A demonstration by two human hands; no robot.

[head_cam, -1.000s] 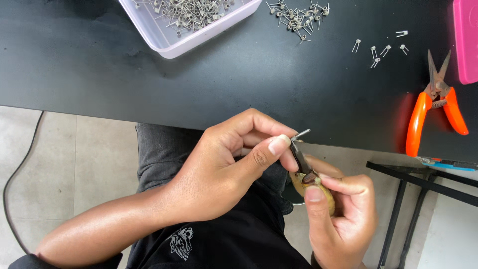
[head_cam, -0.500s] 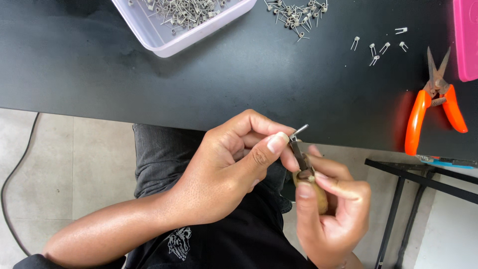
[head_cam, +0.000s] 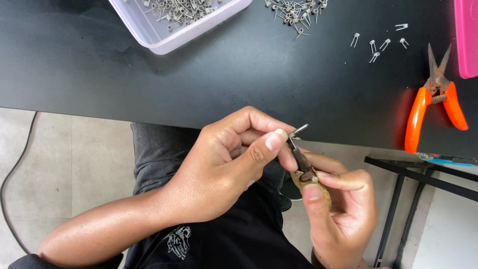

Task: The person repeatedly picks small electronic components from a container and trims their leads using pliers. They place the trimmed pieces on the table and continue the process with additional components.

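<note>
Fingers of the left hand (head_cam: 224,164) pinch a small metal coil (head_cam: 298,131) against the wooden-handled tool (head_cam: 306,172) gripped in the right hand (head_cam: 341,214); orange-handled snips (head_cam: 435,99) lie beyond the right hand.

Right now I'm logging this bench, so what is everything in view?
Table: one, black, across the top.
Plastic tray: one, translucent white, top left, holding small metal parts.
Loose metal parts: a pile, silver, top centre; six more scattered to its right.
Cutters: one, orange handles, right.
Pink container: one, top right corner.
Small tool: one, dark shaft, between both hands.
Left hand: pinches the tool's tip.
Right hand: grips its handle.
</note>
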